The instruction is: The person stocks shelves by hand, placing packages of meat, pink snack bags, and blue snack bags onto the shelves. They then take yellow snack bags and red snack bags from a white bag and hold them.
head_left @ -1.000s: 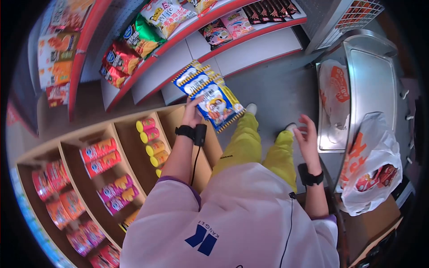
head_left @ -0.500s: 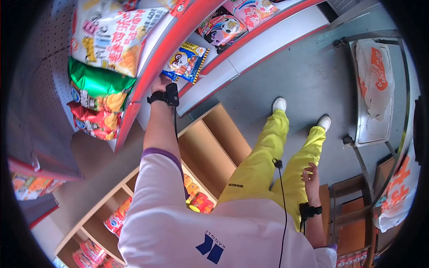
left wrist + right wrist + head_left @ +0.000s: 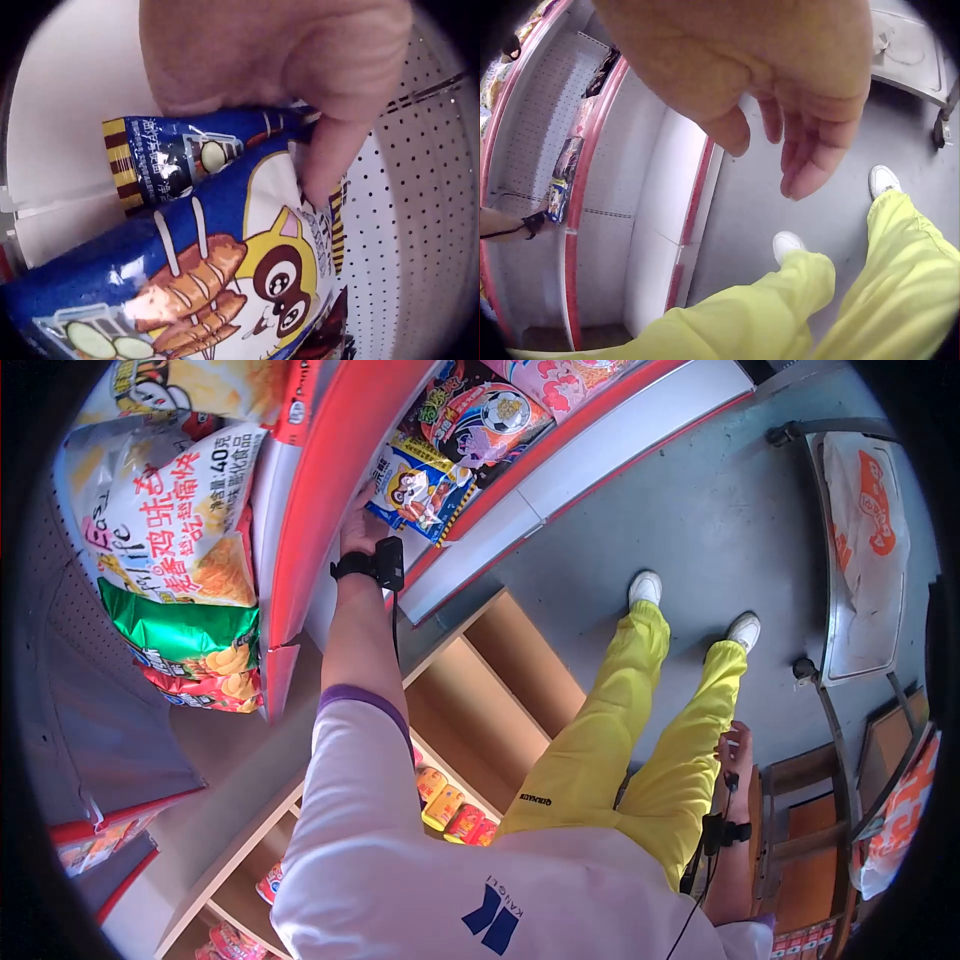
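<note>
My left hand point(image 3: 360, 532) reaches in over a red-edged shelf and grips blue snack bags point(image 3: 420, 495) with a cartoon raccoon on the front. In the left wrist view its thumb point(image 3: 334, 157) lies over the top of the front bag point(image 3: 206, 277), and another blue bag point(image 3: 169, 161) with a striped end shows behind; the other fingers are hidden. On the shelf, the bags sit beside a black snack packet point(image 3: 490, 420) with a football picture. My right hand point(image 3: 735, 748) hangs beside the right leg, fingers loosely curled, holding nothing, as the right wrist view shows.
A white chip bag point(image 3: 170, 510) and a green chip bag point(image 3: 185, 630) stand on the shelf at left. Below is a wooden rack point(image 3: 450, 710) with snack cans point(image 3: 440, 807). A metal cart point(image 3: 865, 650) carrying a plastic bag point(image 3: 868, 510) stands at right.
My left hand has carried the blue bags from over the wooden rack to the shelf, next to the black packet. The right hand has dropped to the leg's side, and the head view has moved nearer the shelf.
</note>
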`<action>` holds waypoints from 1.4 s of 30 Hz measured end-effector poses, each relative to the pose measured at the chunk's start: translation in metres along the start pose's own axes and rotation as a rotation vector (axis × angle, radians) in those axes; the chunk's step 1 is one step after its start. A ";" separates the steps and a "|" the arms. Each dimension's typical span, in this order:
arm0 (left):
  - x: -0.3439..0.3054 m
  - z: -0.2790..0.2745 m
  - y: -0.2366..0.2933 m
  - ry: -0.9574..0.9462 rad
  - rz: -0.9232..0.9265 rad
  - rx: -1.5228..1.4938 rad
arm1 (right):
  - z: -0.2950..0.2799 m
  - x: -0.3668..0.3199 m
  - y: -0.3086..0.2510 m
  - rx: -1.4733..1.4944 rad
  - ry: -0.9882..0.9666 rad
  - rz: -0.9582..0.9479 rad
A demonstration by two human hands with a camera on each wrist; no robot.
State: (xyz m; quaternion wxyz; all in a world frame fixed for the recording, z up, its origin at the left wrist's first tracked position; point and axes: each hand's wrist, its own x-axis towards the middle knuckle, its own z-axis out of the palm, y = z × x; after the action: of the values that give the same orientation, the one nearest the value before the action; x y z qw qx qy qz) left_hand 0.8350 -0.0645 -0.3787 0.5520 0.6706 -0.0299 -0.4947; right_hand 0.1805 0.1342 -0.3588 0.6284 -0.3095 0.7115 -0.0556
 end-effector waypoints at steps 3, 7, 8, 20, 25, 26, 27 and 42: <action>-0.001 0.016 -0.001 0.018 0.054 0.026 | 0.002 0.008 0.004 0.014 0.014 0.078; 0.012 0.014 0.001 0.061 0.118 0.136 | 0.006 0.010 0.008 -0.014 -0.009 0.048; 0.019 0.009 0.001 0.062 0.117 0.141 | 0.008 0.011 0.010 -0.013 -0.014 0.054; 0.003 0.011 -0.002 0.092 0.135 0.144 | 0.005 0.014 0.026 0.049 0.007 0.088; -0.048 0.000 -0.023 0.524 0.082 0.185 | 0.000 0.009 0.018 -0.050 0.025 0.002; -0.058 -0.005 -0.033 0.565 0.086 0.199 | -0.001 0.009 0.026 0.030 0.023 0.030; -0.072 -0.006 -0.042 0.602 0.122 0.268 | -0.003 0.007 0.024 0.065 0.019 0.045; -0.340 0.188 -0.168 -0.445 -0.436 0.917 | -0.130 -0.094 -0.103 0.105 0.052 -0.385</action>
State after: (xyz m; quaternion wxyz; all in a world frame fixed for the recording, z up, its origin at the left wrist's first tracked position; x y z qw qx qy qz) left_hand 0.4460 0.0662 -0.2757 0.0688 0.7121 -0.2187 -0.6636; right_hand 0.1000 0.0600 -0.2031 0.6029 -0.4054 0.6512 -0.2195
